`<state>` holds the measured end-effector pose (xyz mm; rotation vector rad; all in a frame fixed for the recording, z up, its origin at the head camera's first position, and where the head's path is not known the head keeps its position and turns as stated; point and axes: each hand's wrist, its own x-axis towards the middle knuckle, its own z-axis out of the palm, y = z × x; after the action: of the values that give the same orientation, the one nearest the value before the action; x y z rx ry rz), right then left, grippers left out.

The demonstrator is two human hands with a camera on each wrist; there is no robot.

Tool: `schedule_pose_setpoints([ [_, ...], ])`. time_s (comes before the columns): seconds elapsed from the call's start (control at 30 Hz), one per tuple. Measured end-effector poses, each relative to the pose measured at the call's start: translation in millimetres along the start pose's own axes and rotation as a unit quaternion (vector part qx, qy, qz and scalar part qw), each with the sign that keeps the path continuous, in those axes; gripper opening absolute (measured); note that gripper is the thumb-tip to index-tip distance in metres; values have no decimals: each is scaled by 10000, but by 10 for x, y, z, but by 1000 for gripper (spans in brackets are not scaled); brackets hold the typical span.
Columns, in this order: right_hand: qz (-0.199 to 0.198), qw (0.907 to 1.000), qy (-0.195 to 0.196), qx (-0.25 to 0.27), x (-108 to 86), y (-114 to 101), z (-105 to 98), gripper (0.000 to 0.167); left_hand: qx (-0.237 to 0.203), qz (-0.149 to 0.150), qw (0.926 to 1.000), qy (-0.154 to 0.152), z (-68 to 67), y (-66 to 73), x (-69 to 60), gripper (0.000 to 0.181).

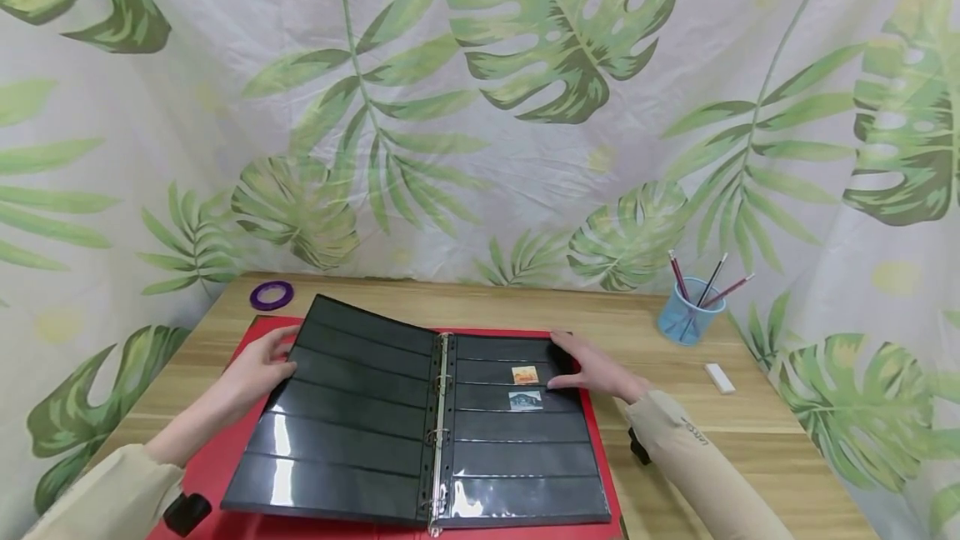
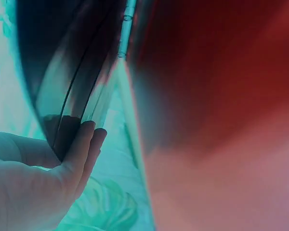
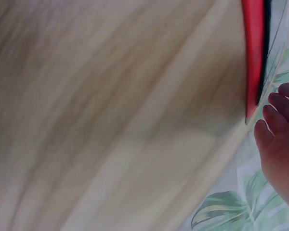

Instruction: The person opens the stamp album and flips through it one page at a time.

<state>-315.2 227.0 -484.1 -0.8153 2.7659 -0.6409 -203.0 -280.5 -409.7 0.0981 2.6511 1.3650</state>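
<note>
Left hand [image 1: 258, 365] pinches glossy black pocketed page [image 1: 352, 415], raised within open red binder [image 1: 217, 458] on wooden table [image 1: 757, 440]; right hand [image 1: 596, 367], relaxed, at facing black page's [image 1: 525, 458] outer edge. Even support should limit creasing.

Head: I look forward and down over the table [image 1: 757, 440] | left wrist: close by the raised page [image 1: 352, 407] | right wrist: close above the table | all share the red binder [image 1: 217, 448]

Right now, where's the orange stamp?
In the head view, the orange stamp is on the right page, above the bluish stamp, left of the right hand.
</note>
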Motion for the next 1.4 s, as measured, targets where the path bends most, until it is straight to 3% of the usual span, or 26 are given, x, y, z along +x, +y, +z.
schedule_pose_setpoints([
  [0.17,72,9997,-111,-207,-12,60,27,94,149,-114,9998,63,38,-165,17,67],
  [0.4,159,9994,-170,-263,-16,63,37,95,1091,58,9924,557,165,-374,57,75],
  [0.5,191,9992,-198,-296,-19,54,40,95,1277,41,9905,518,220,-411,57,79],
  [0.6,217,9992,-184,-291,-21,51,42,96,1504,206,9867,588,295,-428,54,81],
  [0.73,279,9990,-175,-295,-26,53,40,96,2053,686,9712,992,423,-442,46,80],
  [0.83,268,9990,-153,-316,-32,54,39,95,2640,1091,9482,1388,519,-460,30,76],
  [0.9,243,9991,-128,-334,-35,55,39,95,2942,1352,9343,1493,571,-463,20,75],
  [0.97,239,9989,-133,-369,-37,57,42,95,3101,1606,9270,1368,613,-459,20,75],
  [1.13,234,9987,-163,-423,-41,54,49,93,3045,2007,9300,445,700,-417,29,84],
  [1.27,207,9988,-147,-407,-43,43,49,92,3189,2116,9238,-89,771,-404,24,87],
  [1.4,228,9985,-169,-459,-37,35,48,92,3462,2062,9147,-305,828,-434,18,88],
])
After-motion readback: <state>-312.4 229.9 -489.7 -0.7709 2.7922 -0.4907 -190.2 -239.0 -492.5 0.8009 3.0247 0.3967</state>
